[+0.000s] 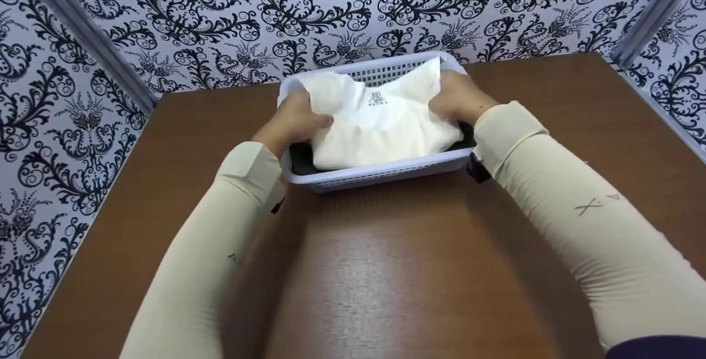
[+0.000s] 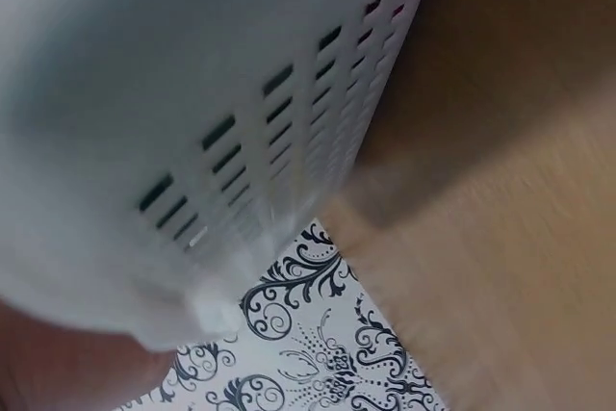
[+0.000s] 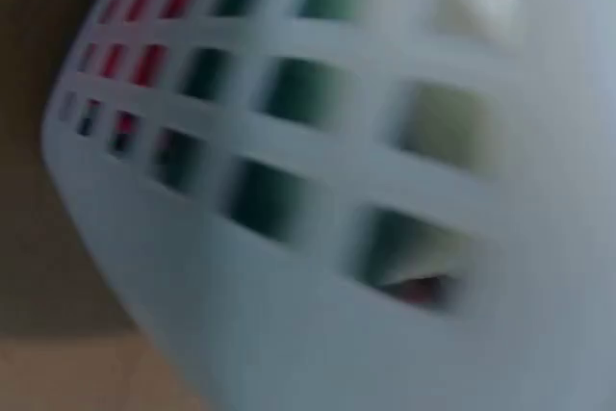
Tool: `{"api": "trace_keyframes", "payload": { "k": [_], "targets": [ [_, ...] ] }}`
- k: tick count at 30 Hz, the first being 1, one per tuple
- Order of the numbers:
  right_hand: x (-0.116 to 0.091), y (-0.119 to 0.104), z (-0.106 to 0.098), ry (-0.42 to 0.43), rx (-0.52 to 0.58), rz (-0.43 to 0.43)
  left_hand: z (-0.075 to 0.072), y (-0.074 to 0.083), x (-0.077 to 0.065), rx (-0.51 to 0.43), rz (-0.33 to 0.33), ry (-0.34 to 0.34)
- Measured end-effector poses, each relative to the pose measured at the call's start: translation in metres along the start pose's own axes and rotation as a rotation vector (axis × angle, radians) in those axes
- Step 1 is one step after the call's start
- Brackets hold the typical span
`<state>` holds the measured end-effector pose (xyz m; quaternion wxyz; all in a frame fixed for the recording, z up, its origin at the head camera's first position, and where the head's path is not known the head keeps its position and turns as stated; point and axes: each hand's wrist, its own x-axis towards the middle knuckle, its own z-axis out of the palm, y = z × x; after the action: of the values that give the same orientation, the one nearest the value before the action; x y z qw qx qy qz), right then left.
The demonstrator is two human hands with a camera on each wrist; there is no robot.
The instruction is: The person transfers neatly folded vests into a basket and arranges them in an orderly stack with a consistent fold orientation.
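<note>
A cream undershirt (image 1: pixel 375 138) with a printed neck label lies folded in a white plastic basket (image 1: pixel 386 169), its shoulder corners raised. My left hand (image 1: pixel 298 119) grips the shirt's left shoulder, thumb over the cloth, close to the basket's left rim. At the right end my right hand (image 1: pixel 460 97) holds the other shoulder, its fingers partly hidden by the cloth. In the left wrist view, the basket's perforated wall (image 2: pixel 106 103) fills much of the picture, with part of my left hand (image 2: pixel 82 363) past the rim. My right hand is hidden in the right wrist view.
Dark cloth (image 1: pixel 302 159) lies under the shirt in the basket. Red and green patches show through the holes of the basket wall (image 3: pixel 221 238). The basket stands at the back of a brown wooden table (image 1: pixel 375 271), before a black-and-white patterned wall (image 1: pixel 353 11).
</note>
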<state>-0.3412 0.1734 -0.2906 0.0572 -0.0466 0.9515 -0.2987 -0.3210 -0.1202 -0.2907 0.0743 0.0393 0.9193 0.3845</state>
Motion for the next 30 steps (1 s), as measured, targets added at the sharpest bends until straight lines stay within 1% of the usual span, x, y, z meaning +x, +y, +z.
{"api": "trace_keyframes", "payload": {
  "k": [2, 4, 7, 9, 11, 14, 19, 21, 26, 30],
  "targets": [
    [-0.001, 0.003, 0.003, 0.0, -0.036, -0.002, 0.003, 0.001, 0.001, 0.05, 0.01, 0.0],
    [-0.001, 0.006, 0.006, -0.005, -0.071, 0.002, 0.005, 0.002, 0.002, 0.14, 0.012, 0.011],
    [-0.001, 0.006, 0.01, -0.02, -0.115, 0.007, 0.006, 0.003, 0.002, 0.288, 0.009, 0.05],
    [0.0, 0.006, 0.011, -0.035, -0.144, 0.009, 0.007, 0.003, 0.002, 0.35, 0.01, 0.08],
    [-0.001, 0.005, 0.011, -0.044, -0.16, 0.013, 0.007, 0.003, 0.0, 0.357, 0.014, 0.101],
    [-0.001, 0.005, 0.012, -0.049, -0.152, 0.032, 0.008, 0.003, -0.001, 0.334, 0.011, 0.118],
    [-0.002, 0.007, 0.016, -0.027, -0.139, 0.052, 0.011, 0.002, -0.001, 0.305, -0.016, 0.118],
    [-0.002, 0.009, 0.02, -0.004, -0.151, 0.036, 0.012, 0.001, -0.001, 0.303, -0.01, 0.114],
    [-0.003, 0.012, 0.027, 0.062, -0.164, -0.04, 0.016, -0.003, 0.0, 0.34, 0.042, 0.114],
    [-0.004, 0.014, 0.029, 0.08, -0.171, -0.078, 0.017, -0.003, 0.003, 0.379, 0.079, 0.105]
  ]
}}
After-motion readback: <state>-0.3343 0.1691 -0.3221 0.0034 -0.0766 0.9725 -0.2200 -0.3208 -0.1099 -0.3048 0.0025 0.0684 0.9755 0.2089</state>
